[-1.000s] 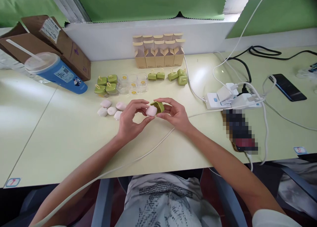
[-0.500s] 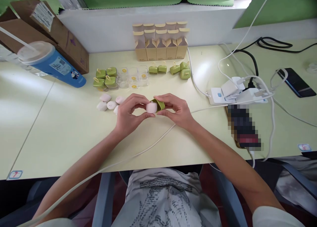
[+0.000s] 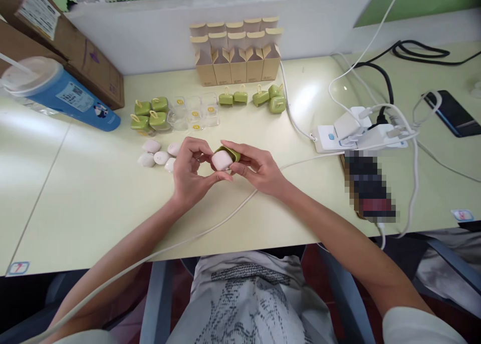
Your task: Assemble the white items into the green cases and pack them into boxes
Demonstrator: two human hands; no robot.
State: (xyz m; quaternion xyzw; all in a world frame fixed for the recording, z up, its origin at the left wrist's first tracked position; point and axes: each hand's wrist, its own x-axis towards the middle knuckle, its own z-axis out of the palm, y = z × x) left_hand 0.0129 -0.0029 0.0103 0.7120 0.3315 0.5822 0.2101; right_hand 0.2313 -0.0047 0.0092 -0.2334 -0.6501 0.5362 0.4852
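My left hand (image 3: pixel 192 173) grips a small pale pink rounded block (image 3: pixel 222 160) between thumb and fingers. Around the block's far right side sits a green cap (image 3: pixel 233 152), which my right hand (image 3: pixel 259 167) pinches from the right. The block lies at the cap's mouth; how deep it goes in is hidden. Just left of my left hand, several more pale pink blocks (image 3: pixel 161 157) lie on the table. Behind them stand green-capped containers (image 3: pixel 159 119) with loops on top, clear plastic cups (image 3: pixel 194 114) with yellow stickers, and several loose green caps (image 3: pixel 277 104).
Open small cardboard boxes (image 3: pixel 238 66) stand in rows against the wall. At left are a blue drink cup (image 3: pixel 86 101) and a large carton (image 3: pixel 93 66). A power strip (image 3: pixel 323 137), phones (image 3: pixel 456 113) and cables occupy the right. A white cable (image 3: pixel 240 208) crosses the table before my hands.
The pink block and green cap have turned and tilted in my hands, and the block now sits closer against the cap's opening. The whole view has shifted slightly.
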